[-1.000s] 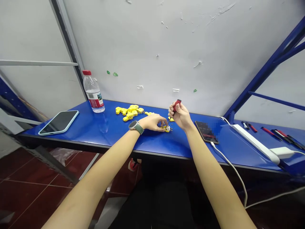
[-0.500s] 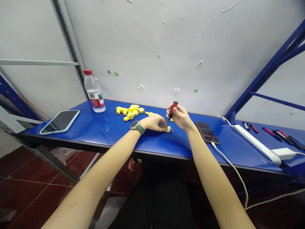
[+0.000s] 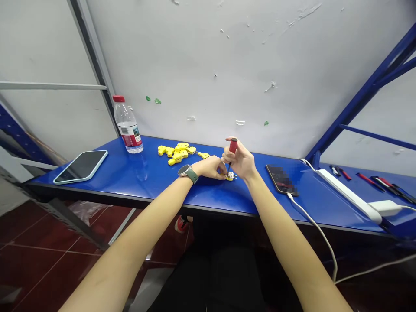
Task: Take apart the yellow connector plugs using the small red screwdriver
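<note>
My left hand (image 3: 212,167), with a watch at the wrist, is closed on a small yellow and white plug (image 3: 231,176) that lies on the blue table, its metal pins pointing right. In my right hand (image 3: 242,159) is a screwdriver (image 3: 233,145) with a red and black handle, held nearly upright. Its tip comes down at the plug, beside my left fingertips; the exact contact point is too small to make out. Several yellow plugs (image 3: 179,151) lie in a heap to the left, behind my left hand, and a single yellow piece (image 3: 203,155) sits close to them.
On the left are a water bottle (image 3: 128,125) and a phone (image 3: 81,167). To the right, a second phone (image 3: 281,179) is plugged into a white cable, near a white power strip (image 3: 349,196). Several pens (image 3: 386,184) lie at the far right. A wall rises behind the table (image 3: 156,177).
My right hand has shifted slightly left, its grip on the handle has changed, and the screwdriver stands more upright. My left hand stays at the plug.
</note>
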The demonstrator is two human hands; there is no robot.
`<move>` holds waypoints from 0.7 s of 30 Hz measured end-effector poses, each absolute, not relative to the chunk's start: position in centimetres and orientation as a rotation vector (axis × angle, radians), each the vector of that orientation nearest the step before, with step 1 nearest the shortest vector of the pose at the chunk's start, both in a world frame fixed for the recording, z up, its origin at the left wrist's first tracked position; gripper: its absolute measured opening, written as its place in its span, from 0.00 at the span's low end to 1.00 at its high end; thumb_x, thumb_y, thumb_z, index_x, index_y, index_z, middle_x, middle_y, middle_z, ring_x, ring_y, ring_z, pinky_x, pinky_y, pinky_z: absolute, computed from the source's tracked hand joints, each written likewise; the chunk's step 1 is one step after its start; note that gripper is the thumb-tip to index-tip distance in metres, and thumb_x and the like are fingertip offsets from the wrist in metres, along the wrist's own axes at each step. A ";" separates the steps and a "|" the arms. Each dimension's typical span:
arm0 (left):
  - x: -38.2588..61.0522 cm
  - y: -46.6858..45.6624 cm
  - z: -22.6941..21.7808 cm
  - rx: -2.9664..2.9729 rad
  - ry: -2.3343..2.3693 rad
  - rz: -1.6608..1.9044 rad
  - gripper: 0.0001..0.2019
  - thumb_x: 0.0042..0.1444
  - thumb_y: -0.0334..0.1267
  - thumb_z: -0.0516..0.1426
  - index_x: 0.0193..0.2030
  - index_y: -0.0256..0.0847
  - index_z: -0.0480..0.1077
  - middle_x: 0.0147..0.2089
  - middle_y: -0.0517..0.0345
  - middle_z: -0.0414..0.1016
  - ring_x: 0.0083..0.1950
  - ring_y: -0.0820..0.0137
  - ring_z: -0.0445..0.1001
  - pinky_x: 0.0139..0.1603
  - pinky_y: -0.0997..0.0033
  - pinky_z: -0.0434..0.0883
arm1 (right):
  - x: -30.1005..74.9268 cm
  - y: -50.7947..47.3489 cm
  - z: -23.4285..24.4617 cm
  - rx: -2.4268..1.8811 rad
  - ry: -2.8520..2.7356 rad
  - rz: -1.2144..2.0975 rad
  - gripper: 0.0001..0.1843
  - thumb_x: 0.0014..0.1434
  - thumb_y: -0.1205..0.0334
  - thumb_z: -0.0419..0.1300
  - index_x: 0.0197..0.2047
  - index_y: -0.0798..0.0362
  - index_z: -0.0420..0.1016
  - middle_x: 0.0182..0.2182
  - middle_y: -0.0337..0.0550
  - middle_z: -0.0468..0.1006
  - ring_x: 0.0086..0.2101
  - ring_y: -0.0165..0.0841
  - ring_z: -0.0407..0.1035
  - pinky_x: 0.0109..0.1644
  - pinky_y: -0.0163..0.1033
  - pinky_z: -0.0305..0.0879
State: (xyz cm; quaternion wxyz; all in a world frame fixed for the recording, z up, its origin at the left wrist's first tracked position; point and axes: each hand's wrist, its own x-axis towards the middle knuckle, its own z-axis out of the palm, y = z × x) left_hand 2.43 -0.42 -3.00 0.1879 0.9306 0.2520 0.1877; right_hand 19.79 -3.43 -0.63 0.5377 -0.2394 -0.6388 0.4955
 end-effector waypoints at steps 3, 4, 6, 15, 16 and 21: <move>2.4 -0.5 -2.9 2.635 0.720 0.518 0.05 0.54 0.37 0.66 0.37 0.41 0.84 0.37 0.58 0.85 0.35 0.69 0.79 0.38 0.73 0.70 | 19.9 -3.6 -0.3 -0.602 -1.505 1.163 0.33 0.56 0.20 0.51 0.45 0.40 0.66 0.22 0.31 0.48 0.20 0.30 0.45 0.32 0.42 0.59; 2.4 -0.5 -2.9 2.633 0.723 0.518 0.05 0.54 0.37 0.66 0.36 0.40 0.83 0.36 0.57 0.85 0.35 0.69 0.79 0.38 0.73 0.70 | 20.1 -3.6 -0.2 -0.606 -1.498 1.161 0.33 0.55 0.19 0.53 0.43 0.40 0.65 0.22 0.30 0.48 0.20 0.30 0.44 0.32 0.42 0.59; 2.4 -0.5 -2.9 2.623 0.726 0.525 0.05 0.54 0.37 0.66 0.36 0.39 0.83 0.36 0.56 0.85 0.35 0.69 0.79 0.37 0.73 0.70 | 20.3 -3.6 -0.1 -0.603 -1.485 1.162 0.33 0.54 0.20 0.55 0.40 0.41 0.61 0.24 0.32 0.51 0.21 0.30 0.46 0.33 0.42 0.59; 2.3 -0.4 -3.0 2.582 0.699 0.507 0.07 0.55 0.37 0.65 0.39 0.42 0.84 0.38 0.57 0.86 0.37 0.69 0.80 0.41 0.73 0.72 | 19.7 -3.7 0.1 -0.608 -1.564 1.142 0.38 0.56 0.16 0.43 0.29 0.46 0.58 0.22 0.35 0.49 0.23 0.33 0.48 0.32 0.43 0.59; 2.3 -0.4 -3.0 2.584 0.699 0.507 0.07 0.55 0.37 0.65 0.39 0.42 0.84 0.39 0.57 0.86 0.37 0.69 0.80 0.41 0.73 0.72 | 19.7 -3.7 0.0 -0.625 -1.562 1.140 0.38 0.56 0.15 0.41 0.31 0.45 0.61 0.21 0.33 0.47 0.22 0.32 0.45 0.31 0.43 0.59; 2.4 -0.5 -3.0 2.604 0.706 0.532 0.05 0.53 0.37 0.66 0.36 0.41 0.83 0.37 0.56 0.85 0.36 0.68 0.80 0.41 0.72 0.72 | 20.0 -3.9 -0.1 -0.595 -1.543 1.161 0.38 0.54 0.15 0.45 0.41 0.41 0.65 0.21 0.32 0.49 0.21 0.32 0.47 0.32 0.42 0.59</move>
